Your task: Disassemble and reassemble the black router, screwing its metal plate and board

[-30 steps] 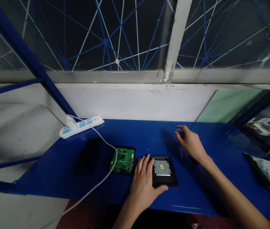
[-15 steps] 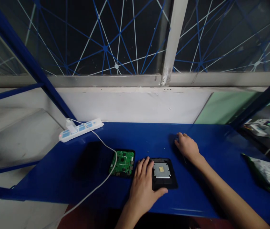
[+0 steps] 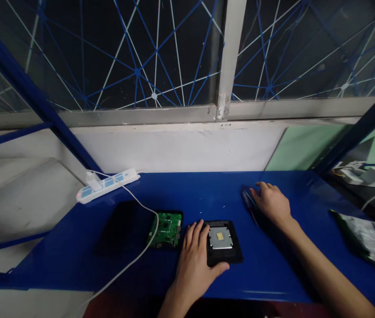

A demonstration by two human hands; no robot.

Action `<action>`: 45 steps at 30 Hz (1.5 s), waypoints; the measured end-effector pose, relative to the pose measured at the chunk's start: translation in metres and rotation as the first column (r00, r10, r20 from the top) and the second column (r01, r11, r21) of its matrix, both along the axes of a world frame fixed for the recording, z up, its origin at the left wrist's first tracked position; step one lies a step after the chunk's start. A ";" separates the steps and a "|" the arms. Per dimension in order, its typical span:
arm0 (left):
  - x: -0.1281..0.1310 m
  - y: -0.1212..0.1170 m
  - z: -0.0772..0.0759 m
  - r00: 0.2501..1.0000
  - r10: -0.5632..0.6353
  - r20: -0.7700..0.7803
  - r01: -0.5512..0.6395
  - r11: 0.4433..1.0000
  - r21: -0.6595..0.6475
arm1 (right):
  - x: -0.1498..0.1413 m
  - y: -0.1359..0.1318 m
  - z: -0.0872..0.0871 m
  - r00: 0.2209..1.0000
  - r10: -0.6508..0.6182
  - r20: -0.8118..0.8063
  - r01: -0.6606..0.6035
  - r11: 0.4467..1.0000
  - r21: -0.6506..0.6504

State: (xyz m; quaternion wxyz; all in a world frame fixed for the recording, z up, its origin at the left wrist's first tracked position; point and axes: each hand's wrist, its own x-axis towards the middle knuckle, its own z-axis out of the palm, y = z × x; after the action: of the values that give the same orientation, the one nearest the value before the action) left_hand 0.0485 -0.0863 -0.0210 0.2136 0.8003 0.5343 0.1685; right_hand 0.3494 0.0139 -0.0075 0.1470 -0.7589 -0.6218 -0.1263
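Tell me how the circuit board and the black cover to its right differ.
The circuit board is green, while the cover is black with a silver metal plate. A white cable crosses over the board but not the cover. The left hand overlaps the cover's left edge but not the board. Both lie flat, side by side.

Your right hand has let go of the screwdriver, which you held above the worktop a second ago. It now lies flat, beyond and to the right of the black cover. Your fingers have loosened and shifted to the tool's right, farther from the cover. Your view has swung slightly rightward.
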 end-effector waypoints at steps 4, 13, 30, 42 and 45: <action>0.008 0.001 0.007 0.998 -0.032 -0.047 0.030 0.998 -0.050 | 0.015 -0.006 -0.007 0.999 -0.017 -0.038 0.021 0.993 0.113; 0.057 0.003 0.016 0.982 -0.170 -0.087 0.162 0.983 -0.087 | 0.019 -0.010 -0.007 0.985 0.017 -0.172 0.014 0.984 0.175; 0.079 0.000 0.011 0.986 -0.162 -0.033 0.160 0.985 -0.072 | 0.019 -0.012 -0.004 0.975 0.052 -0.217 -0.008 0.980 0.199; -0.059 -0.011 -0.020 0.979 0.170 -0.116 -0.108 0.904 0.413 | 0.011 -0.016 -0.001 0.969 0.111 -0.220 -0.052 0.965 0.257; -0.081 -0.010 -0.023 0.962 0.212 -0.169 -0.114 0.881 0.459 | 0.010 -0.016 0.000 0.969 0.117 -0.217 -0.060 0.965 0.254</action>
State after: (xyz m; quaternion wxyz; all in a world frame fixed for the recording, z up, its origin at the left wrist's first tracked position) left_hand -0.0325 -0.0963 -0.0440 -0.0488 0.7932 0.5672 0.2164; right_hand 0.3590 -0.0025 -0.0074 0.3161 -0.7157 -0.6135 -0.1069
